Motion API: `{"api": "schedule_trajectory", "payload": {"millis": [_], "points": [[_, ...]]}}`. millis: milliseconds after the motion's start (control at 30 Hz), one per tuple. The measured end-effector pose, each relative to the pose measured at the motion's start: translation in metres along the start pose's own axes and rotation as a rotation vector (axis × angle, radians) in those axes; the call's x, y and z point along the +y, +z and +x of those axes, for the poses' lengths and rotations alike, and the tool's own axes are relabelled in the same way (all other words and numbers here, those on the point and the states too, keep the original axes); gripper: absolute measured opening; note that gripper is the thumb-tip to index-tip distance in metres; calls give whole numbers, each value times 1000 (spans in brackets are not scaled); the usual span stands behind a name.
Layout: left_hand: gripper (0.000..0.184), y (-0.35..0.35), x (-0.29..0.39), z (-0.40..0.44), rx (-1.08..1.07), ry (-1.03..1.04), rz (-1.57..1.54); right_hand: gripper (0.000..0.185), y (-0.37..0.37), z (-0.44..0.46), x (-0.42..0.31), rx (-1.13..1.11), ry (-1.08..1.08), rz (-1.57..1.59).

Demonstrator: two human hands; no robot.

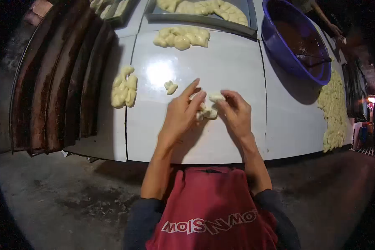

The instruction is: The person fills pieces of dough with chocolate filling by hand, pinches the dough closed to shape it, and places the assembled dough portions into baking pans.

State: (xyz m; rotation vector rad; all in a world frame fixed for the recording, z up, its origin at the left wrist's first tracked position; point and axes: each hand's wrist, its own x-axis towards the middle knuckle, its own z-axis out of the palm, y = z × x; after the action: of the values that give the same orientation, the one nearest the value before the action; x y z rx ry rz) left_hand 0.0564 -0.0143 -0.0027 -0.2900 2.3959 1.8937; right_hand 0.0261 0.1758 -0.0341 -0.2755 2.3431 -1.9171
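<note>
Above the white table, my right hand (238, 114) pinches a small pale piece of dough (216, 97) between thumb and fingers. My left hand (182, 110) is bent around more of the dough at its fingertips, with one finger extended. Under and between both hands lie small dough lumps (211, 113), partly covered by the left fingers. A little scrap of dough (170, 87) sits just left of my left hand. Farther left is a knobbly dough cluster (124, 88), and a wider cluster (182, 38) lies beyond my hands.
At the back, a metal tray (200, 18) holds shaped dough. A purple basin (275, 46) with brown liquid stands at the right, near a long strip of dough (334, 112). Dark, worn trays (56, 87) stand stacked on edge at left. Another person's arm (327, 21) shows at top right.
</note>
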Motion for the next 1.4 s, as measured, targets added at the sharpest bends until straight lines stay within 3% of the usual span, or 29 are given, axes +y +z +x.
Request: {"api": "schedule_trajectory", "payload": {"millis": [67, 133, 167, 267, 300, 400, 500, 567, 700, 800, 867, 1000, 1100, 1200, 1233, 1333, 1367, 1400], "points": [[59, -20, -6, -2, -20, 164, 396, 29, 1, 6, 1, -70, 138, -23], [60, -27, -8, -4, -113, 224, 542, 32, -3, 9, 0, -273, 85, -358], [61, -29, -9, -6, -156, 251, 614, 32, -1, 7, -4, -283, 55, -351], [60, -26, -32, -4, -232, 358, 550, 32, -4, 7, -23, -350, 210, -388], [62, -24, -24, -2, -273, 241, 621, 33, -9, 7, -21, -360, 122, -445], [52, -24, -28, 1, -283, 233, 635, 33, -19, 6, -16, -368, 49, -591], [47, -23, -28, 2, -266, 209, 636, 36, -15, 0, -19, -399, 37, -466], [45, -21, -21, 0, -250, 203, 585, 48, -7, -5, -38, -447, 9, -468], [40, -15, -23, 4, -283, 292, 590, 43, 4, -7, -25, -427, -51, -451], [37, -14, -11, 3, -353, 161, 576, 39, -1, 0, -21, -448, 66, -366], [35, -8, -26, 0, -251, 290, 551, 39, -8, 5, -27, -502, 69, -393], [38, 9, -15, -14, -211, 168, 546, 44, -14, 5, -38, -519, -69, -575], [57, 13, -34, -20, -157, 200, 522, 53, -11, 3, -46, -586, -79, -807], [68, -10, -39, -34, -68, 240, 407, 54, -6, 5, -39, -464, -228, -895], [71, -20, -34, -35, -38, 254, 379, 54, -2, 15, -41, -420, -310, -879], [63, -61, -39, -35, 187, 209, 339, 49, 34, 47, -68, -425, 19, -538], [54, -72, -34, -32, 250, 26, 279, 44, 49, 60, -74, -437, 8, -485], [50, -88, -32, -29, 352, 15, 287, 42, 69, 75, -74, -470, -60, -491]]}}
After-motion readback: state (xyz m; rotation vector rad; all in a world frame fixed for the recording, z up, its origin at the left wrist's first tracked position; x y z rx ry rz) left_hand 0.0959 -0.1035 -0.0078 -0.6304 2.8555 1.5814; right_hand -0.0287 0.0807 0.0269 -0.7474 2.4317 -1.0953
